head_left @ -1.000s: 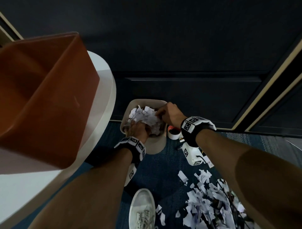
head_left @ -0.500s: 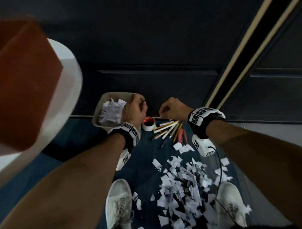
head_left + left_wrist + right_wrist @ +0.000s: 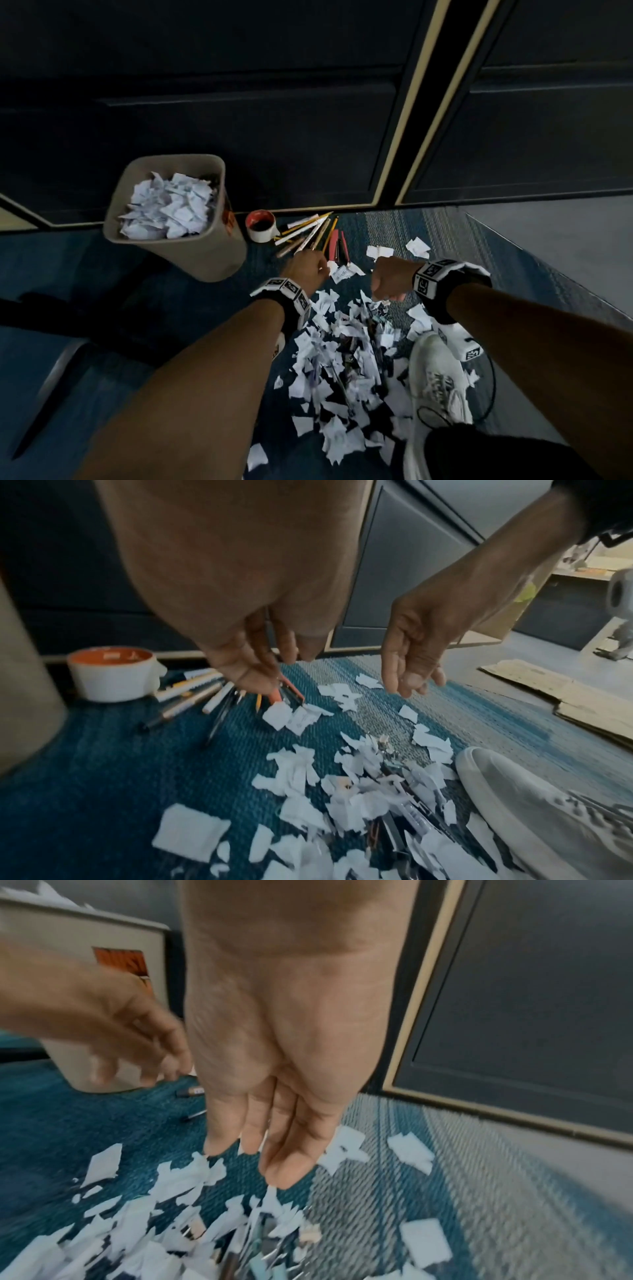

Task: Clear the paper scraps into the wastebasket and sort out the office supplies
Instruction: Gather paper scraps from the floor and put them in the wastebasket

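The beige wastebasket (image 3: 209,257) stands at the left, heaped to the rim with white scraps. A white tape roll (image 3: 262,228) with a red core, a fan of pens and pencils (image 3: 310,233) and a red cutter (image 3: 334,245) lie on the blue carpet beside it. A large pile of torn paper scraps (image 3: 342,359) spreads in front of me. My left hand (image 3: 270,666) hangs with relaxed fingers just over the near ends of the pens and holds nothing. My right hand (image 3: 267,1150) points straight fingers down over the scraps, empty.
Dark cabinet doors (image 3: 239,120) with a pale trim close off the far side. My white shoe (image 3: 438,377) stands at the right edge of the scrap pile. Flat cardboard (image 3: 565,693) lies on the floor further right. Dark pens and clips are mixed in among the scraps.
Both hands have come out of the wastebasket, leaving the scraps in it, and moved right and down to the pens and the scrap pile. The view has swung right.
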A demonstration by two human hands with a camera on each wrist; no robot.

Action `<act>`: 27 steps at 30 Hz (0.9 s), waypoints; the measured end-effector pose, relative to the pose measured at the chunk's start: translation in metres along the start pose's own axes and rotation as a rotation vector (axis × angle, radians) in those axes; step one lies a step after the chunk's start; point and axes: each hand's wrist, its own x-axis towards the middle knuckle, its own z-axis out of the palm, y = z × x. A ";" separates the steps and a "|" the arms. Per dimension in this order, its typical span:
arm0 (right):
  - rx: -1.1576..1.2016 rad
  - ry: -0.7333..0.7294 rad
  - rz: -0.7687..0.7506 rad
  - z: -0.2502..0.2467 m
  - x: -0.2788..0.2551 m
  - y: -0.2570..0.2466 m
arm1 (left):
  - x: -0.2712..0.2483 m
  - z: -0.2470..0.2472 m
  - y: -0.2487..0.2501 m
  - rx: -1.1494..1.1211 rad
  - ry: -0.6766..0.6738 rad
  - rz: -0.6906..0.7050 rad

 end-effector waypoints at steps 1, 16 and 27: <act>0.026 0.004 0.007 0.005 0.008 0.003 | 0.000 0.010 -0.005 -0.025 -0.007 -0.048; 0.336 0.596 0.322 0.045 0.125 0.074 | -0.042 0.125 -0.124 -0.112 0.246 -0.563; 0.369 0.712 0.149 0.050 0.126 0.064 | -0.005 0.137 -0.084 -0.205 0.321 -0.380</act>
